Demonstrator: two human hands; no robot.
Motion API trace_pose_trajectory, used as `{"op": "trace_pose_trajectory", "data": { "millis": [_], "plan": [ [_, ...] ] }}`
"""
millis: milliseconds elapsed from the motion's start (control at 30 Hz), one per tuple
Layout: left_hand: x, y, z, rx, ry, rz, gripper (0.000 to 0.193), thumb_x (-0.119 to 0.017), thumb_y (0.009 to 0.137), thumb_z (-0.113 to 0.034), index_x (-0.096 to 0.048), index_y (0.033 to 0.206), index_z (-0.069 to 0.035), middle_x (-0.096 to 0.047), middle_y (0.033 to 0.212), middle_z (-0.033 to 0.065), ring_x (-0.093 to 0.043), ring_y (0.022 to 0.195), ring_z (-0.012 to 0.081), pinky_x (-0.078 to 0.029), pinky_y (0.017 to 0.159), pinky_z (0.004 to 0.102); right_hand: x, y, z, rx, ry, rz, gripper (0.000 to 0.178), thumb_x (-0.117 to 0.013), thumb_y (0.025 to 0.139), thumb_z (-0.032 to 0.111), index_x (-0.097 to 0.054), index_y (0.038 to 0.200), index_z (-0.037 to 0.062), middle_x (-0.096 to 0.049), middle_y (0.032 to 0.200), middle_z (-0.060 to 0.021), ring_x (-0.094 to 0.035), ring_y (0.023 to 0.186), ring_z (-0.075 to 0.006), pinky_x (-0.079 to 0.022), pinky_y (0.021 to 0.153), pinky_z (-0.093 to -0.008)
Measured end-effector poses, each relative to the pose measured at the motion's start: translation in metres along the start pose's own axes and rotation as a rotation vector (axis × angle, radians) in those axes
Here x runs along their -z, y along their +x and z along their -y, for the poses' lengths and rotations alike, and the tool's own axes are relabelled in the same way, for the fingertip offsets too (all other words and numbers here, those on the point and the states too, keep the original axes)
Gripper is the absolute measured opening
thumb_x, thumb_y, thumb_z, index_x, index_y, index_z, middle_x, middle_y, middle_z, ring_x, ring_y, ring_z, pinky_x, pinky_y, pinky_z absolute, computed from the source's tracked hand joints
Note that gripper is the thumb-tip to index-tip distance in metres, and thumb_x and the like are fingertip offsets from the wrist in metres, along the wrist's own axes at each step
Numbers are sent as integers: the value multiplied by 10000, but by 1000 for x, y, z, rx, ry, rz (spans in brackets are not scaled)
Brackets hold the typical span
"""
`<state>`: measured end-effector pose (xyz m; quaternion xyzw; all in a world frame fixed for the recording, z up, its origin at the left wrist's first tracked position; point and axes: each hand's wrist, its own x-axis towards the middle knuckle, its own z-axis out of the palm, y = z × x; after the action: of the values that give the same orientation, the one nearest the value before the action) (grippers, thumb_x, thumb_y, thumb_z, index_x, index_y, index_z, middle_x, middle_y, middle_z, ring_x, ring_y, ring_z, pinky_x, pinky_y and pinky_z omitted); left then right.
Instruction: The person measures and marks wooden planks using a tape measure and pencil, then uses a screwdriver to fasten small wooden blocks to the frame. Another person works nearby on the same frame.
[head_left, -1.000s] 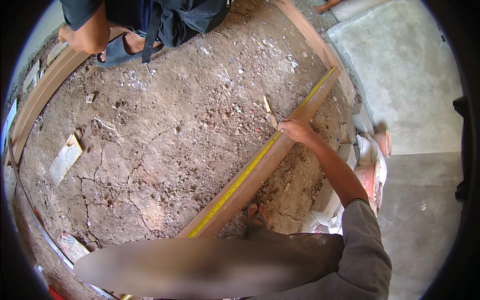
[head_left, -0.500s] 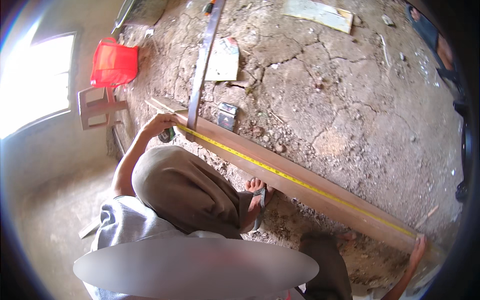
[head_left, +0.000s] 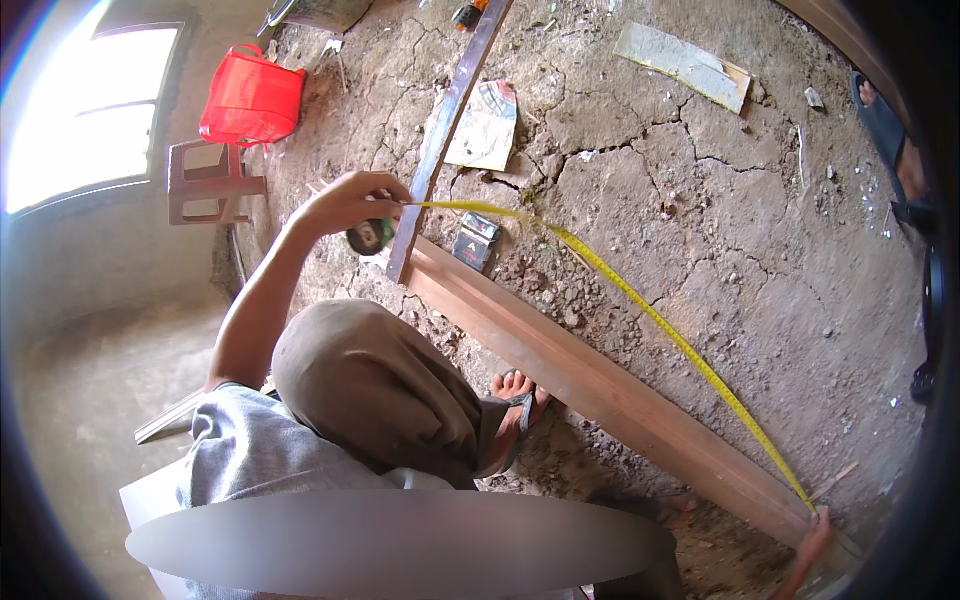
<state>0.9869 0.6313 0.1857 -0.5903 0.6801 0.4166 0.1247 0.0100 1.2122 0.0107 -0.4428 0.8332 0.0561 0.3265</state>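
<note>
My left hand (head_left: pixel 350 203) is closed on a tape measure (head_left: pixel 369 238), its dark green case hanging under the fingers. From there the yellow tape blade (head_left: pixel 655 315) runs out in a bow, lifted off the timber, to the beam's far right end. At that end my right hand (head_left: pixel 816 535) is closed on the blade's tip, small and partly blurred near the picture's rim. Below the blade, a long reddish-brown wooden beam (head_left: pixel 610 400) lies slantwise across the ground in front of my foot. A dark flat strip (head_left: pixel 447 150) crosses the beam's left end, just beside my left hand.
A small black box (head_left: pixel 476 243) lies beyond the beam on cracked, gravelly ground. Farther off are a printed sheet (head_left: pixel 485 130) and a pale board piece (head_left: pixel 685 65). At the left are a red bag (head_left: pixel 253 98) and a brown plastic stool (head_left: pixel 200 185). Another person's sandalled foot (head_left: pixel 905 165) shows at the right.
The blade has come up off the beam and now bows away from it. My left hand has risen with the tape case, while my right hand stays by the beam's far end.
</note>
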Motion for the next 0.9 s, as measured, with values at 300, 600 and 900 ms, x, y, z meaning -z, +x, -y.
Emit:
{"op": "trace_pose_trajectory", "data": {
  "millis": [300, 600, 900],
  "plan": [
    [-111, 114, -37, -282, 472, 61, 315, -678, 931, -146, -546, 1203, -58, -656, 1126, 159, -705, 984, 329, -557, 837, 473, 8, 0, 52, -197, -196, 44, 357, -565, 1018, 102, -609, 1321, -83, -698, 1217, -258, -670, 1120, -341, -485, 1016, -418],
    [-72, 74, 10, -593, 547, -978, 234, -607, 895, 18, -670, 1107, -58, -676, 1060, 120, -684, 948, 262, -568, 863, 404, -3, -1, 36, -96, -105, -66, 376, -539, 1031, 99, -593, 1352, -89, -678, 1287, -263, -653, 1186, -359, -460, 1078, -419],
    [-11, 130, 98, 93, -23, -338, 328, -576, 937, -26, -686, 1247, -43, -742, 1019, 31, -655, 804, 104, -534, 737, 287, 2, -4, 39, -10, -76, -63, 359, -533, 1043, 149, -627, 1292, -92, -683, 1271, -272, -649, 1195, -388, -465, 1059, -438]
  ]
}}
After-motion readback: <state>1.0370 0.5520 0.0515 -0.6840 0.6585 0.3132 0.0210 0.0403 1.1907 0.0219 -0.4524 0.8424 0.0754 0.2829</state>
